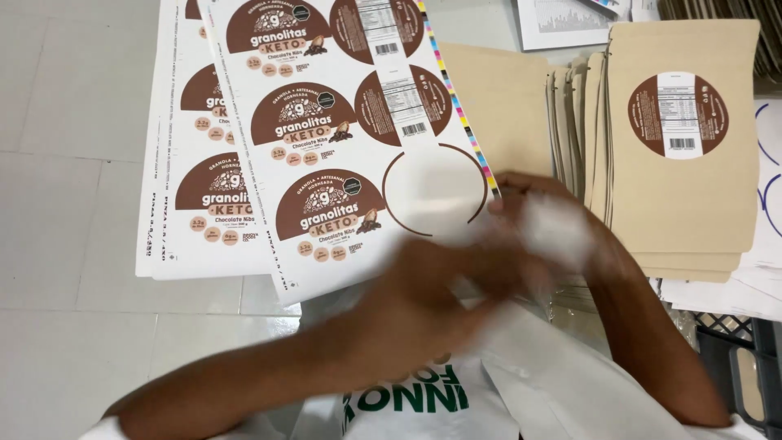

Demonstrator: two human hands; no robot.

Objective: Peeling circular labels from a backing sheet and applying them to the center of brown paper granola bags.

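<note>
Hands blurred mid-motion, both meeting near centre. Left hand crosses over in front; right hand sits just beyond it, with something pale and smeared at its fingers, probably a peeled sticker, but grip on either hand can't be told through the blur. Label sheet lies to the left, one round slot empty at its near right corner, on top of a second sheet. Pouch stack stands far right, top pouch already wearing a round back label. Risk, as I judge it: fast handling could fold the sticker onto itself or land it crooked on a pouch.
</note>
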